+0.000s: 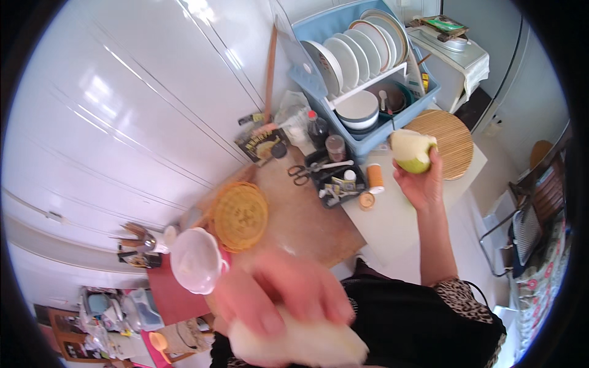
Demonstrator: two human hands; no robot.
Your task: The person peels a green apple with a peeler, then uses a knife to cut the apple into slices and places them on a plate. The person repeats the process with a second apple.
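Note:
Close to the camera, my left hand (285, 290) is blurred and grips a pale, peeled piece of fruit (299, 342), its fingers and thumb on the upper side. Out to the right, my right hand (419, 186) holds up a partly peeled pear (412, 147). Green skin covers the lower part of this pear, while its upper part is bare, whitish flesh. A round wooden board (451, 145) lies behind the pear on the counter. Left of my right hand are an orange canister (376, 178) with a white end and a small round lid or jar (366, 201).
A blue dish rack (391, 119) with plates and bowls stands at the back. Beside it are a black tray (329, 198), scissors (300, 175), and a dark bottle with a red cap (317, 129). A yellow woven basket (240, 217) and pinkish-white bowl (195, 262) are at left.

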